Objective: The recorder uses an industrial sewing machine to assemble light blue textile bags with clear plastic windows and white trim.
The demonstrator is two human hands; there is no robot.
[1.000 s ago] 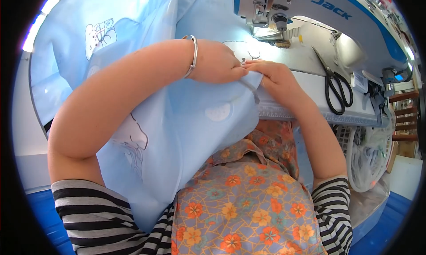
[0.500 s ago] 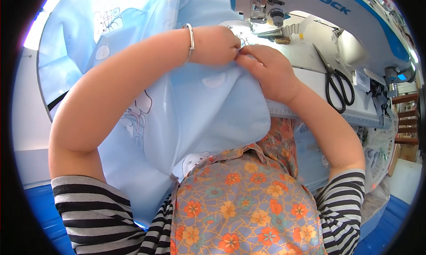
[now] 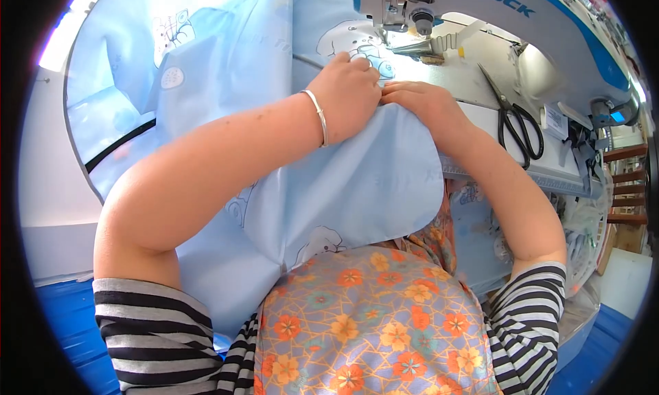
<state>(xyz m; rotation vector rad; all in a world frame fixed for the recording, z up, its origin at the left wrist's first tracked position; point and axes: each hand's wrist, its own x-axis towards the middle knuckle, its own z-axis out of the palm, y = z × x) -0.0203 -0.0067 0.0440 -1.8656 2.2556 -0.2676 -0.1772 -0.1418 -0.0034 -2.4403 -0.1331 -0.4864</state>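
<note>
A large sheet of light blue fabric (image 3: 343, 182) printed with cartoon animals spreads over the left of the table and hangs down over my lap. My left hand (image 3: 349, 96), with a silver bangle at the wrist, is closed on the fabric near its edge. Right beside it, my right hand (image 3: 429, 110) pinches the same edge with its fingertips. Both hands are just in front of the sewing machine's needle area (image 3: 384, 38). The fingertips are partly hidden, and the fabric drapes down below them.
The white and blue sewing machine (image 3: 508, 10) arches over the back right. A metal binding guide (image 3: 415, 48) sits by the needle. Black-handled scissors (image 3: 518, 127) lie on the table to the right. Beyond are a small white box (image 3: 555, 123) and a wooden rack (image 3: 628, 182).
My left hand has turned and moved slightly down and right, its knuckles now facing up. The fabric below has shifted right, and more of a dark strip shows at the left.
</note>
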